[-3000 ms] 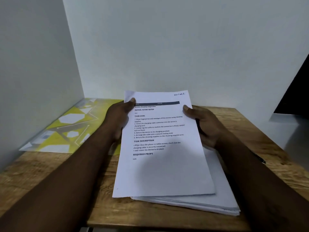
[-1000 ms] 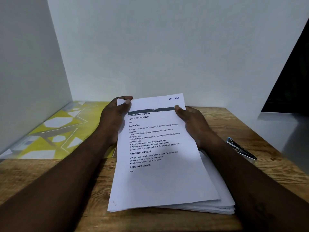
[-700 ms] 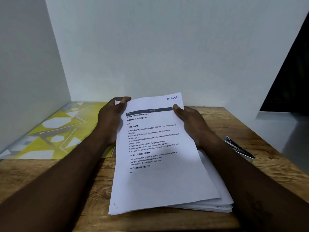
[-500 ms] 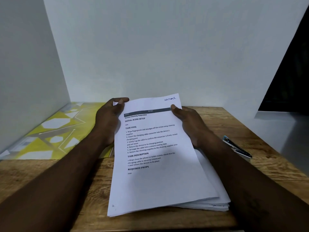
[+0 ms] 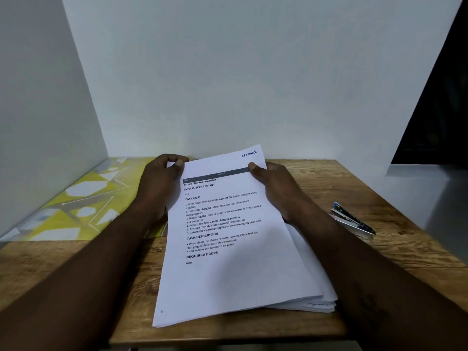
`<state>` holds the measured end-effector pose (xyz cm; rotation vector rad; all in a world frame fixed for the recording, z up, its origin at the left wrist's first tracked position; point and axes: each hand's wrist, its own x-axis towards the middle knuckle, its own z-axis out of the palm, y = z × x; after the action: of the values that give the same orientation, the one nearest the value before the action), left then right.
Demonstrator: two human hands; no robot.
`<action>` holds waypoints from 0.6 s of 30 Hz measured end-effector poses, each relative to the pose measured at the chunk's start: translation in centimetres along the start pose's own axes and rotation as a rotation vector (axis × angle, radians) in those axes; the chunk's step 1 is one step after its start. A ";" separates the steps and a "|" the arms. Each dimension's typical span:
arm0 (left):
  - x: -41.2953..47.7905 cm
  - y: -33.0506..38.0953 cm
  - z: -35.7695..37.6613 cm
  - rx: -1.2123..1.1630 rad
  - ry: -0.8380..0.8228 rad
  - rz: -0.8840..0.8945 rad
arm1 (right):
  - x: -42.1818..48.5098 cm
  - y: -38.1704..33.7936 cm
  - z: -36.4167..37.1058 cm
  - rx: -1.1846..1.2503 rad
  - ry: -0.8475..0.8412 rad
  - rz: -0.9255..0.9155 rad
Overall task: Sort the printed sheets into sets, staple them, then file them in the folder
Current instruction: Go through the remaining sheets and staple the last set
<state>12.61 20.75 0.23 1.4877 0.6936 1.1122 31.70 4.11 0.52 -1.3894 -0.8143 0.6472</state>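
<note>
**Colours and patterns on the desk**

On the white rectangular paper top sheet (image 5: 235, 279): black print, a dark grey band, blue handwriting at one corner. On the flat glossy plastic folder (image 5: 60, 219): yellow ground, white hexagons, grey lines. On the brown wooden table (image 5: 379, 262): darker grain streaks. On the slim metal stapler (image 5: 352, 220): silver, blue end.

Dim, bluish light; soft shadows near the viewer; wide-angle bending at edges.

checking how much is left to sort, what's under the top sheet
Under the top sheet lies a stack of more white sheets, showing along its right and near edges, on the wooden table. Their printed faces are covered, so their sections cannot be read.
</note>
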 end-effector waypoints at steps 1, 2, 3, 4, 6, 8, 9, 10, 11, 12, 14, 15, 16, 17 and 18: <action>-0.1 -0.1 -0.1 0.084 0.012 0.044 | 0.0 0.0 0.0 -0.010 0.001 -0.006; -0.3 -0.2 0.0 0.187 0.028 0.089 | 0.1 0.1 -0.1 -0.017 0.002 -0.012; -0.7 -0.1 0.1 0.287 0.049 0.123 | 0.1 0.1 -0.1 -0.023 0.002 -0.016; -0.9 0.0 0.2 0.346 0.069 0.145 | 0.1 0.2 -0.1 -0.031 0.003 -0.020; -1.1 0.2 0.4 0.360 0.073 0.155 | 0.2 0.2 -0.2 -0.054 0.008 -0.036; -1.2 0.3 0.4 0.374 0.054 0.158 | 0.3 0.4 -0.4 -0.061 0.020 -0.043; -1.2 0.3 0.3 0.393 0.042 0.168 | 0.3 0.4 -0.5 -0.059 0.026 -0.043; -1.1 0.2 0.3 0.413 0.034 0.177 | 0.3 0.5 -0.6 -0.060 0.032 -0.043; -1.1 0.2 0.3 0.436 0.027 0.185 | 0.3 0.5 -0.6 -0.065 0.036 -0.044; -1.1 0.2 0.2 0.450 0.021 0.192 | 0.3 0.5 -0.6 -0.068 0.040 -0.042; -1.2 0.2 0.3 0.461 0.024 0.192 | 0.2 0.4 -0.6 -0.077 0.034 -0.044; -1.3 0.2 0.3 0.482 0.039 0.190 | 0.1 0.4 -0.5 -0.082 0.030 -0.040; -1.3 0.4 0.3 0.534 0.076 0.199 | 0.2 0.4 -0.5 -0.084 0.027 -0.034; -1.5 0.7 0.2 0.623 0.135 0.220 | 0.2 0.4 -0.5 -0.090 0.024 -0.030; -1.6 1.2 0.3 0.726 0.202 0.262 | 0.2 0.4 -0.5 -0.103 0.021 -0.033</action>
<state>12.07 18.95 0.97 2.1398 1.1486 1.2919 32.29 4.00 0.18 -1.4707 -0.8619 0.5713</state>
